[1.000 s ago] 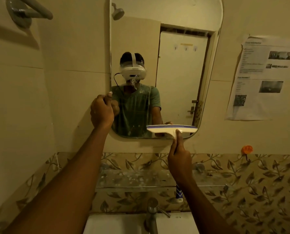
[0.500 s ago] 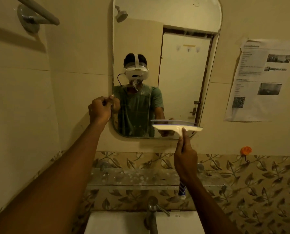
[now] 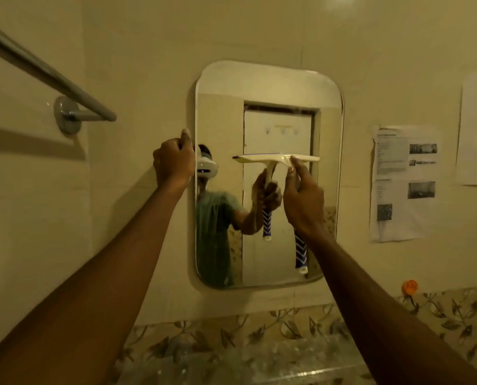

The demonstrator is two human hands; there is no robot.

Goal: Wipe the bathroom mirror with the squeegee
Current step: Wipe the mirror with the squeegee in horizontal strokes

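Observation:
The rounded bathroom mirror hangs on the beige tiled wall. My right hand grips the squeegee by its neck. Its cream blade lies level against the glass at mid-height, and the blue-and-white handle hangs down below my wrist. My left hand is closed on the mirror's left edge, thumb up. The glass reflects the person, the squeegee and a door.
A metal towel bar juts from the left wall. Printed paper sheets are stuck to the wall right of the mirror, with an orange hook below them. A leaf-patterned tile band and a glass shelf run along the bottom.
The squeegee has risen from the mirror's bottom edge to mid-height. My left hand moved up along the left edge. The view tilted upward, so the sink is out of frame.

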